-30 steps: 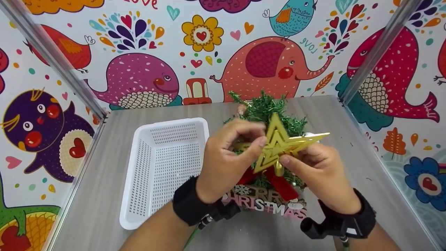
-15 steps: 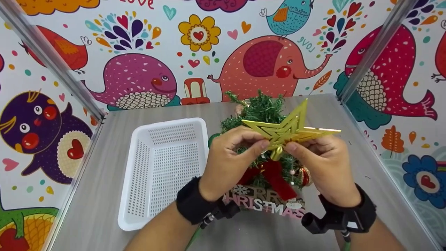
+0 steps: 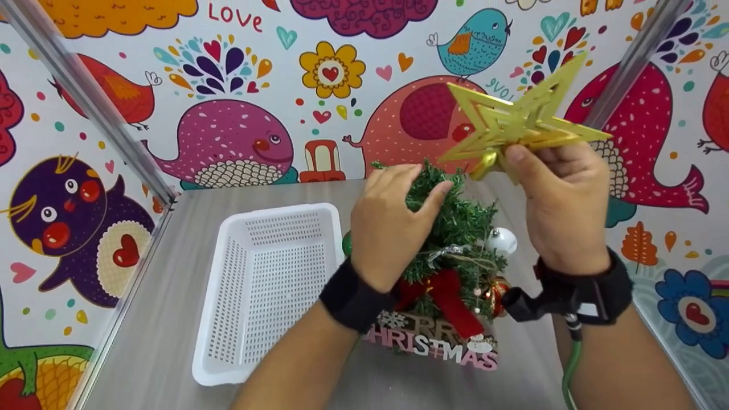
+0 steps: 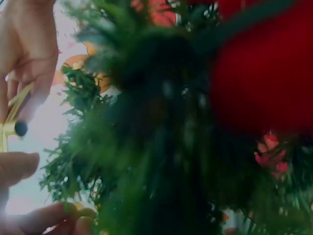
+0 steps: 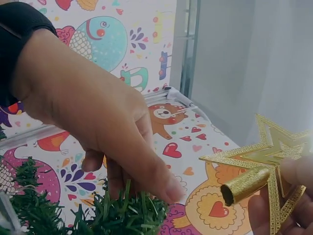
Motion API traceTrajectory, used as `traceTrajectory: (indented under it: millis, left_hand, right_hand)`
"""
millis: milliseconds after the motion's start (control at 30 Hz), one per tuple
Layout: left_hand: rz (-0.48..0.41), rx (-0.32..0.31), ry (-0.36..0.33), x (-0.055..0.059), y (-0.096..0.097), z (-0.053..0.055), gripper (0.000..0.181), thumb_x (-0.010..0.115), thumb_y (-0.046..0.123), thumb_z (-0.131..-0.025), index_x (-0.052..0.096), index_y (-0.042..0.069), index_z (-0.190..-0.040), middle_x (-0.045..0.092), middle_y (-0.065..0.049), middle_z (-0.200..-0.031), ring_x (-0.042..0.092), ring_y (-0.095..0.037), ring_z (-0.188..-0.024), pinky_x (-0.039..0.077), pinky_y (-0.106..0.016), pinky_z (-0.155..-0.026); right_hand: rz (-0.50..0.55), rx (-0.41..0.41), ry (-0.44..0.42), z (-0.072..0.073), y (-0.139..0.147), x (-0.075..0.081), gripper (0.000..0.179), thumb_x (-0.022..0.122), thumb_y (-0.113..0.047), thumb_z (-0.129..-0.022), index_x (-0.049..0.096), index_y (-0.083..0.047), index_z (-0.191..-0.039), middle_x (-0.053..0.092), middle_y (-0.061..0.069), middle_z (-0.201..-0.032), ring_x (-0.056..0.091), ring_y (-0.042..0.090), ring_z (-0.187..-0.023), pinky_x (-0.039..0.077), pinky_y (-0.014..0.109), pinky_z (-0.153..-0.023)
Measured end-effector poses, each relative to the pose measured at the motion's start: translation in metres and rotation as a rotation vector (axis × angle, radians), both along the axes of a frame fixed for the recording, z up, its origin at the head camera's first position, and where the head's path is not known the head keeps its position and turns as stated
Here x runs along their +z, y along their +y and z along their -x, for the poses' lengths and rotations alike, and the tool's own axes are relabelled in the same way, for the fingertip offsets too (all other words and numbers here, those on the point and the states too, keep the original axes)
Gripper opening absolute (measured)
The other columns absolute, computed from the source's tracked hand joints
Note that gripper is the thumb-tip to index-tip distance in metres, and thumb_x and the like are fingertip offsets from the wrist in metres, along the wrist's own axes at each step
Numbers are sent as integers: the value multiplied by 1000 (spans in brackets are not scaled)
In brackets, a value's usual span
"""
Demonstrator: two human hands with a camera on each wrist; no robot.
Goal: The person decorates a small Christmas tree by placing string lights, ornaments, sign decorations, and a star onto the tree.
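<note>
In the head view my right hand (image 3: 569,205) pinches a gold star tree topper (image 3: 521,119) by its lower part, raised to the right of a small Christmas tree (image 3: 464,222). The topper's hollow tube (image 5: 247,185) points away from the star in the right wrist view. My left hand (image 3: 390,228) is at the tree's top, thumb and fingers spread apart around the branches, fingers only loosely bent. The right wrist view has this left hand (image 5: 93,112) just over the branch tips (image 5: 127,215). Blurred green branches (image 4: 122,137) fill much of the left wrist view.
A white perforated basket (image 3: 228,296) stands left of the tree. On the tree hang a red bow (image 3: 453,302), a white ball (image 3: 502,241), a red-and-gold ball (image 3: 497,296) and a Merry Christmas sign (image 3: 438,347). Patterned panels (image 3: 239,136) enclose the table.
The left hand has let go of the star topper and moved up to the treetop. The right hand has lifted the star up and to the right, turning it.
</note>
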State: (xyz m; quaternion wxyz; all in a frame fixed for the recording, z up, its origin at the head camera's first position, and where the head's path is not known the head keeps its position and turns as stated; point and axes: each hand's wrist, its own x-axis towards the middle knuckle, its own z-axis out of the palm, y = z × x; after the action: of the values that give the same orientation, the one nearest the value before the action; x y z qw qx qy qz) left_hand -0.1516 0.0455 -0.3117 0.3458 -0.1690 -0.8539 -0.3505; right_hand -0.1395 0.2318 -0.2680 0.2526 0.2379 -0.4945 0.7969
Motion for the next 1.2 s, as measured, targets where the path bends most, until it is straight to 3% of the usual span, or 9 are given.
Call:
traceTrajectory:
  millis: [133,300,433,700,833,1000,1100,1200]
  left_hand:
    - [2,58,-25,-6,9,3,48,68,51,-97,77,11,-123,77,-2,-122,66,-22,-117,51,-37,-102]
    - [-27,85,41,-14,16,5,39,68,46,-99,79,13,-117,79,0,-115,67,-20,-107,47,-37,-89]
    - [-71,41,69,-18,18,5,29,71,37,-99,79,13,-113,80,0,-109,69,-19,-104,47,-37,-88]
    - [-142,-66,21,-14,18,7,23,73,32,-97,79,13,-108,80,0,-101,68,-19,-98,42,-36,-83]
    - [-152,-81,24,-12,16,9,20,75,31,-96,79,13,-104,79,1,-97,67,-19,-93,39,-36,-81]
    - [-199,-108,9,-11,15,10,27,77,31,-94,80,10,-109,80,-2,-104,68,-20,-99,51,-34,-89]
    - [-202,-92,21,-13,13,10,33,77,34,-94,79,8,-114,80,-4,-108,67,-20,-102,56,-33,-91]
    - [-161,-53,78,-16,11,8,36,76,38,-94,79,9,-115,79,-3,-109,68,-20,-102,57,-31,-90]
  right_hand:
    - [-22,-13,-19,10,-12,4,30,65,13,-93,64,15,-123,73,27,-117,75,31,-106,62,37,-92]
    - [-120,-33,-49,18,-21,7,27,67,7,-95,65,13,-122,73,25,-117,75,30,-106,62,37,-91]
    - [-181,-33,-81,22,-26,5,27,66,5,-96,66,11,-122,73,24,-117,75,30,-108,62,37,-90]
    - [-231,-9,-124,27,-27,4,30,65,1,-98,64,7,-127,71,24,-124,72,31,-113,61,36,-92]
    - [-301,-20,-120,26,-27,2,29,65,0,-99,65,5,-128,72,22,-121,73,28,-109,62,34,-91]
    - [-406,-62,-103,28,-26,-2,25,65,-3,-100,66,4,-124,75,17,-116,74,24,-102,62,31,-89]
    - [-465,-93,-106,30,-25,-4,24,66,-5,-100,66,4,-123,76,13,-114,75,21,-102,61,29,-88]
    - [-493,-109,-105,31,-25,-6,23,65,-6,-101,66,4,-122,76,10,-111,75,19,-100,61,28,-88]
